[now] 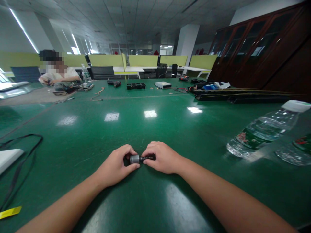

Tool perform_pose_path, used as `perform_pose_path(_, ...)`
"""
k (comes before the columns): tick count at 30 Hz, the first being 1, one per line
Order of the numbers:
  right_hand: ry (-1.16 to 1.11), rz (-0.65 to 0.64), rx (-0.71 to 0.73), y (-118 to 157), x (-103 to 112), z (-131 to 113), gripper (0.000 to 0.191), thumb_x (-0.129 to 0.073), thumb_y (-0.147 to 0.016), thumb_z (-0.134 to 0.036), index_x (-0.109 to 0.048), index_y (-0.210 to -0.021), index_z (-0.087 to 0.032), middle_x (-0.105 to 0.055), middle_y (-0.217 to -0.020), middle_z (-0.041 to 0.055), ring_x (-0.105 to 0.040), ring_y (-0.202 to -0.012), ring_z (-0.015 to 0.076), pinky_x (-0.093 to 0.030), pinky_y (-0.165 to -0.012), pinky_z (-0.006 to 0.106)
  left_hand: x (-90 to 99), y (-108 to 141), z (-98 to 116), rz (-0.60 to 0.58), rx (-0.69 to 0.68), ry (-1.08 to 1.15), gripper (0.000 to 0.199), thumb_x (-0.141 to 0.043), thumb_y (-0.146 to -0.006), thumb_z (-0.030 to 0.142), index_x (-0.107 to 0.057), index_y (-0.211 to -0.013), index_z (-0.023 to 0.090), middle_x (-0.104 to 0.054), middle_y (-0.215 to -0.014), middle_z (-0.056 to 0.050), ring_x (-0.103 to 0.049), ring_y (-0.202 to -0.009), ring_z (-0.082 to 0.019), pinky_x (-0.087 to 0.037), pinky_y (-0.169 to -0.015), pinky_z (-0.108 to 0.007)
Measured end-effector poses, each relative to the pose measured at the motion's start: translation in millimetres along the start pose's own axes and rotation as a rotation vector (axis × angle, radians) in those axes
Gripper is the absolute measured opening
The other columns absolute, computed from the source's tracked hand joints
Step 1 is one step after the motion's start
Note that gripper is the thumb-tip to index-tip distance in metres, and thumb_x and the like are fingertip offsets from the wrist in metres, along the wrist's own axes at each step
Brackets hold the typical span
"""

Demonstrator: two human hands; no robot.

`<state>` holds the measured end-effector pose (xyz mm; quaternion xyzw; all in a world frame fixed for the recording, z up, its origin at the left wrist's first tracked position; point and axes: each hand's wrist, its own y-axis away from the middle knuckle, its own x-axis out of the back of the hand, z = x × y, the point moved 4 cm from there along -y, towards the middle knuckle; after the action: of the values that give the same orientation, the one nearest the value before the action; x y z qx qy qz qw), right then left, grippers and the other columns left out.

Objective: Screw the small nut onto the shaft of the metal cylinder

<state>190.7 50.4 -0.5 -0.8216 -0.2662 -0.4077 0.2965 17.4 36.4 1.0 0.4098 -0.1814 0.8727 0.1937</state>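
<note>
Just above the green tabletop, both hands meet at a short dark threaded shaft with a silver cylinder [134,159] around its left part. My left hand [118,165] is closed around the cylinder end, thumb in front and fingers curled behind. My right hand [162,157] pinches the dark threaded end [148,157] between thumb and fingers. The piece lies roughly level, and its two outer ends are partly hidden by the hands. Whether it touches the table I cannot tell.
Two water bottles [262,134] stand on the green table [145,126] at the right. A black strap [18,171] lies left. Farther back are a power drill [113,83], a black part [136,86], a white box [163,85] and long dark rails [213,96]. Another person [60,76] sits far left.
</note>
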Motion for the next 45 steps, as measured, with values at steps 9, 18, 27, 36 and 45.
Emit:
perform_pose_path(9, -0.011, -0.028, -0.027, 0.5, 6.2, 2.1, 0.013, -0.070, -0.078, -0.020, -0.074, -0.090, -0.018, -0.068, -0.080, 0.0029, -0.059, -0.077, 0.0157, -0.042, -0.072, 0.026, 0.3, 0.8, 0.2, -0.004, 0.005, -0.001, 0.019, -0.069, -0.080, 0.030, -0.058, -0.093, 0.020, -0.063, -0.090, -0.002, -0.059, -0.081, -0.020, -0.046, -0.073, -0.031)
perform_pose_path(18, -0.027, -0.042, -0.037, -0.5, 7.0, 1.3, 0.012, -0.070, -0.077, -0.020, -0.074, -0.088, -0.017, -0.066, -0.078, 0.0024, -0.058, -0.074, 0.0141, -0.041, -0.068, 0.024, 1.6, 1.2, 0.3, -0.002, -0.004, -0.006, 0.018, -0.069, -0.080, 0.029, -0.059, -0.093, 0.020, -0.064, -0.091, -0.002, -0.060, -0.083, -0.020, -0.047, -0.074, -0.030)
perform_pose_path(27, -0.024, -0.044, -0.040, -1.1, 7.8, 0.6, 0.012, -0.070, -0.076, -0.020, -0.074, -0.087, -0.018, -0.067, -0.078, 0.0022, -0.059, -0.073, 0.0144, -0.041, -0.068, 0.024, 2.7, 2.1, 1.5, -0.012, 0.004, -0.009, 0.019, -0.069, -0.080, 0.029, -0.058, -0.093, 0.020, -0.064, -0.091, -0.002, -0.060, -0.083, -0.020, -0.046, -0.074, -0.031)
perform_pose_path(36, -0.004, -0.045, -0.059, 2.2, 10.3, 3.9, 0.012, -0.071, -0.076, -0.019, -0.074, -0.087, -0.018, -0.067, -0.078, 0.0024, -0.059, -0.074, 0.0150, -0.041, -0.069, 0.026, 3.5, 1.4, 1.3, 0.001, 0.013, 0.002, 0.017, -0.068, -0.080, 0.029, -0.058, -0.091, 0.020, -0.064, -0.090, -0.002, -0.060, -0.081, -0.020, -0.047, -0.072, -0.030)
perform_pose_path(45, -0.006, -0.032, -0.067, 3.3, 10.0, 7.1, 0.010, -0.071, -0.078, -0.024, -0.074, -0.086, -0.018, -0.067, -0.078, 0.0022, -0.058, -0.073, 0.0140, -0.040, -0.067, 0.025, 3.9, 2.4, 3.0, 0.020, 0.025, -0.004, 0.018, -0.069, -0.079, 0.028, -0.060, -0.091, 0.020, -0.064, -0.089, -0.002, -0.060, -0.080, -0.020, -0.047, -0.072, -0.030)
